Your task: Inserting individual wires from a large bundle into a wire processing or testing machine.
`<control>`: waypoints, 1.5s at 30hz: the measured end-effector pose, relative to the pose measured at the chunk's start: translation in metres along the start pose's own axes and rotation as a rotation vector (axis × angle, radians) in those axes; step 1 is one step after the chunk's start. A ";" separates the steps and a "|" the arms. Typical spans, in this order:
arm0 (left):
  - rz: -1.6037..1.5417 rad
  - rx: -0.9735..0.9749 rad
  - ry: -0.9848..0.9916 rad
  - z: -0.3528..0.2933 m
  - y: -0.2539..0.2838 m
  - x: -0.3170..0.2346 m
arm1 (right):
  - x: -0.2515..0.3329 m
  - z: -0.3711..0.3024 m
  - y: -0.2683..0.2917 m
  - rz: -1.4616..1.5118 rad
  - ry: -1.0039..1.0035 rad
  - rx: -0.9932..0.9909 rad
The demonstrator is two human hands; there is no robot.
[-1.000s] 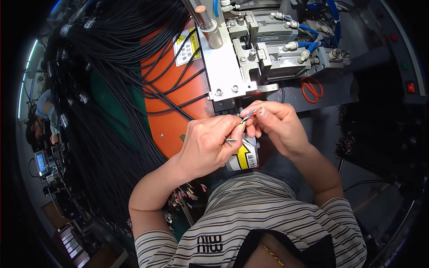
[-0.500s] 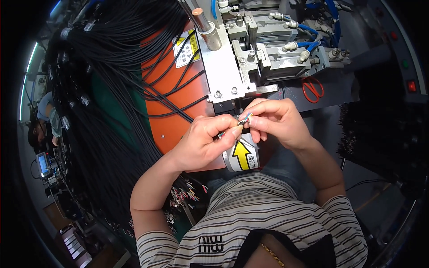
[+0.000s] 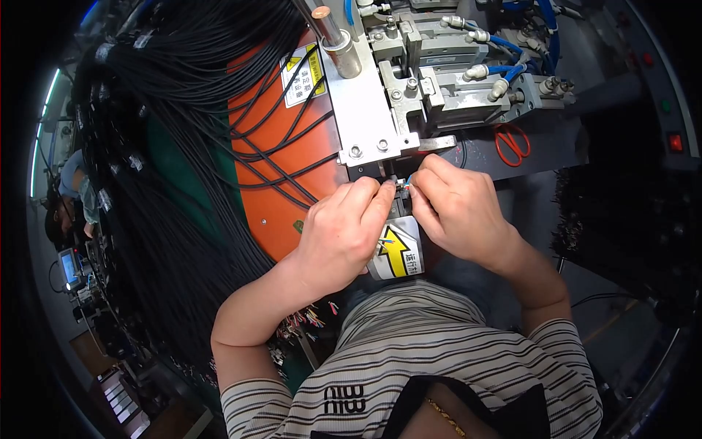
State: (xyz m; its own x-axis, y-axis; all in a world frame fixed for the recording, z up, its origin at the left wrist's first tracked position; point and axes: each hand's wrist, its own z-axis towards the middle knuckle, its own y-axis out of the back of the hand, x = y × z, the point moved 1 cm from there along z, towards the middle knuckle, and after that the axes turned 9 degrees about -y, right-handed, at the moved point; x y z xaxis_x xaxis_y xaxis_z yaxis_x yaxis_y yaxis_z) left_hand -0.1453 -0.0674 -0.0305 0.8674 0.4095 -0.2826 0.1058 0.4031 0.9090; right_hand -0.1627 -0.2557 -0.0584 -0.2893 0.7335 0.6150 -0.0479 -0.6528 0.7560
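In front of the metal machine [image 3: 369,110], both hands meet at a small dark fixture [image 3: 398,206]. My left hand [image 3: 340,230] is closed, its thumb and forefinger pinching the end of a cable that the fingers mostly hide. From under its palm stick out a few thin wire tips [image 3: 387,241], blue and pale. My right hand [image 3: 459,208] pinches the small coloured wires [image 3: 406,185] at the fixture, with blue and white showing between the fingertips. Just below the fixture is a white label with a yellow arrow [image 3: 395,252].
A thick bundle of black cables [image 3: 175,146] spreads over the orange tabletop [image 3: 281,227] and hangs down on the left. Red-handled scissors [image 3: 512,145] lie right of the machine. Pneumatic cylinders [image 3: 468,102] with blue hoses stand behind. Another person [image 3: 82,192] is at far left.
Both hands have moved slightly, bringing the wires from in front of the machine onto the small fixture. My left hand has turned its back upward; the right fingers have curled down.
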 end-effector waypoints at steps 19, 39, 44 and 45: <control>-0.024 -0.026 -0.101 -0.003 -0.001 0.005 | 0.004 -0.002 -0.005 -0.036 0.040 -0.086; 0.114 0.081 -0.087 0.006 0.004 0.002 | -0.012 0.006 -0.003 0.210 -0.068 0.002; -0.075 -0.154 0.071 -0.017 0.008 0.022 | -0.020 0.005 -0.004 0.456 -0.267 0.117; -0.055 -0.142 0.091 -0.020 0.010 0.021 | -0.019 0.005 -0.005 0.427 -0.246 0.066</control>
State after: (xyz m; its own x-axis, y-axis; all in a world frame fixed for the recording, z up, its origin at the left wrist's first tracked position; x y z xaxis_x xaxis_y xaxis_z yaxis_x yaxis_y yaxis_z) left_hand -0.1357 -0.0380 -0.0340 0.8141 0.4532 -0.3632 0.0765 0.5362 0.8406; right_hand -0.1519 -0.2655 -0.0726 -0.0359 0.4317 0.9013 0.0884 -0.8970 0.4331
